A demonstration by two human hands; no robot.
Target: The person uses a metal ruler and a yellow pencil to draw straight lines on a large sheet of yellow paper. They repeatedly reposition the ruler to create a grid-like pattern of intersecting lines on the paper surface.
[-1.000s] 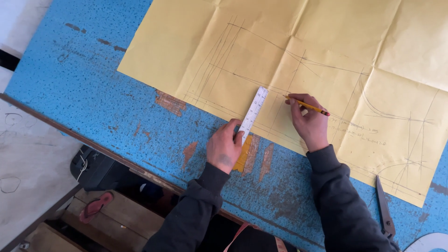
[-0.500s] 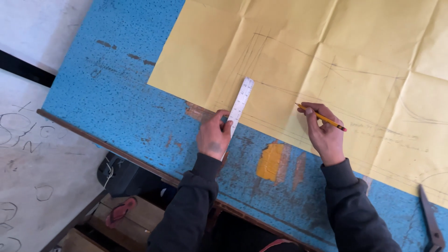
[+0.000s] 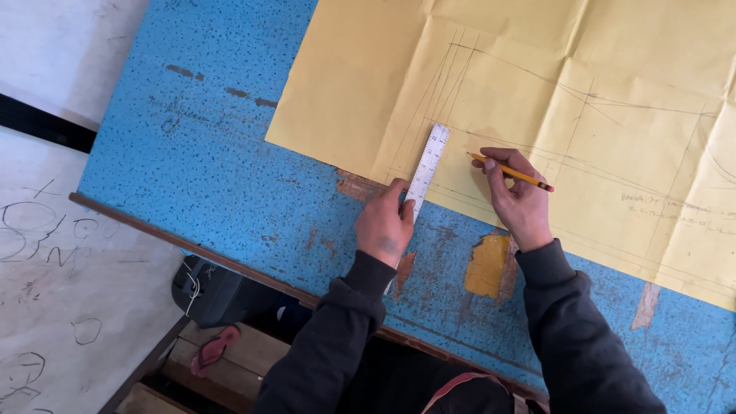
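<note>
Yellow paper (image 3: 521, 84) lies on the blue table (image 3: 222, 153); the left hand (image 3: 383, 226) presses a metal ruler (image 3: 426, 167) flat, the right hand (image 3: 517, 199) fingers pinching a pencil (image 3: 512, 172).

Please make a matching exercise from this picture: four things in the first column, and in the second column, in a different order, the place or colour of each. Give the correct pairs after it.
Things:
1. ruler
2. pencil
3. paper
4. table

Descriptions:
A. blue, speckled, worn in patches
B. large yellow sheet with creases and drawn lines
C. held in the right hand, tip on the sheet
D. pale strip pressed down by the left hand, crossing the sheet's edge

Pairs: 1-D, 2-C, 3-B, 4-A
</note>
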